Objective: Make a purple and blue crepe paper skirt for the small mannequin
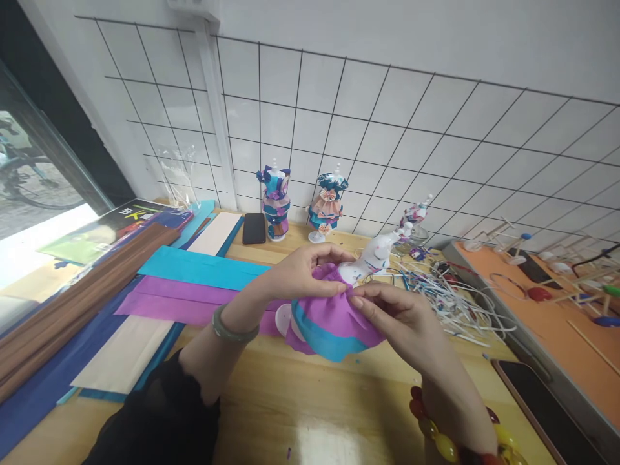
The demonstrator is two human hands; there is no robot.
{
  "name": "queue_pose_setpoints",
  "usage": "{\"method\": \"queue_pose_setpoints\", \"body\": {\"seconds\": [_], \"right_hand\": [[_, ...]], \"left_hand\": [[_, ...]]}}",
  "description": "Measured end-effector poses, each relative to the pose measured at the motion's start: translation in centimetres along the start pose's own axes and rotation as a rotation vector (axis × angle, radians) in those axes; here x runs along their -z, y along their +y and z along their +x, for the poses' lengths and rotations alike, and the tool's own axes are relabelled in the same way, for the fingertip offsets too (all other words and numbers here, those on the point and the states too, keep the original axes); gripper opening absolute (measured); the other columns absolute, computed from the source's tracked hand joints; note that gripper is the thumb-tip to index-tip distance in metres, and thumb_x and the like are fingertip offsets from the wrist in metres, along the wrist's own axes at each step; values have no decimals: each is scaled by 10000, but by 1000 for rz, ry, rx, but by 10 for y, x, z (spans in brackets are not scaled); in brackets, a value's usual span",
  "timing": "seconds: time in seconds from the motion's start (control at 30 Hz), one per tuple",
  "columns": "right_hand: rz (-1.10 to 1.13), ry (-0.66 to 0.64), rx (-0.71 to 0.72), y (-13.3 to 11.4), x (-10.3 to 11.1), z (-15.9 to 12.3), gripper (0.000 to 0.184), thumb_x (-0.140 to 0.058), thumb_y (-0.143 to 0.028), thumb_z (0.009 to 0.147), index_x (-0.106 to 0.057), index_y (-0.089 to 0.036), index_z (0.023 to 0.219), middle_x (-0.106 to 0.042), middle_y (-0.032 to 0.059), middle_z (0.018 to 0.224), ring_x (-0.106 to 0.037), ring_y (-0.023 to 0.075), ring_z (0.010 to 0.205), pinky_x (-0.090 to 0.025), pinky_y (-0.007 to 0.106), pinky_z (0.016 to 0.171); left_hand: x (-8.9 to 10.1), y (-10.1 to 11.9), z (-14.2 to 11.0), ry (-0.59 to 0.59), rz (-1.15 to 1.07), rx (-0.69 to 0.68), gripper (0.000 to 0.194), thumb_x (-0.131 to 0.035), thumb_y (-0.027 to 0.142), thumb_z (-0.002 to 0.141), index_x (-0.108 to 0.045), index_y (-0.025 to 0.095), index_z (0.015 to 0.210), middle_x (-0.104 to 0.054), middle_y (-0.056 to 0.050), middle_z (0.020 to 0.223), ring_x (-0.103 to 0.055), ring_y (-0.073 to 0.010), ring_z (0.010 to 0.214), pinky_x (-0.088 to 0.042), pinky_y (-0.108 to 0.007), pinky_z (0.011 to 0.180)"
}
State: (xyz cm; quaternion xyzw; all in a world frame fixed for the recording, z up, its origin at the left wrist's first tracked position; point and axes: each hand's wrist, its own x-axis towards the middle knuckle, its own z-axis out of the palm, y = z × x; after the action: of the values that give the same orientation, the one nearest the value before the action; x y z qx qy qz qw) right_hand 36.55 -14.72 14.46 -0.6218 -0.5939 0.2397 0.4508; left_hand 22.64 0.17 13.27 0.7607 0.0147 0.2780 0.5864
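A small white dress form [375, 253] is tilted over the table, its neck pointing away to the right and its round stand toward the left. Around its lower half sits a gathered purple crepe paper skirt [329, 318] with a turquoise band along the hem. My left hand [307, 271] is closed round the form at the waist, the thumb pressing on the gathered purple paper. With thumb and forefinger together, my right hand [400, 316] pinches the skirt's upper edge on the other side. The left fingertips are partly hidden behind the form.
Turquoise [203, 266] and purple paper strips [179, 298] lie on the left, beside brown folded paper [82, 303]. Two dressed forms [276, 203] stand by the wall. White strip scraps [450, 303] pile up on the right, near an orange tray [537, 310] and a phone [542, 400].
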Motion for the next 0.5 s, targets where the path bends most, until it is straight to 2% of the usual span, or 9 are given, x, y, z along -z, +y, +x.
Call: {"method": "queue_pose_setpoints", "body": {"seconds": [0.5], "right_hand": [[224,84,-167,12,-2,3,175,-723,-371,711,-693,-204,753,-625,-5,621,-506,83,544,-387,188,477]], "left_hand": [[1,0,1,-40,-89,0,491,-770,197,631,-594,186,1089,-602,-85,1153,-549,-205,1112,-428,-355,974]]}}
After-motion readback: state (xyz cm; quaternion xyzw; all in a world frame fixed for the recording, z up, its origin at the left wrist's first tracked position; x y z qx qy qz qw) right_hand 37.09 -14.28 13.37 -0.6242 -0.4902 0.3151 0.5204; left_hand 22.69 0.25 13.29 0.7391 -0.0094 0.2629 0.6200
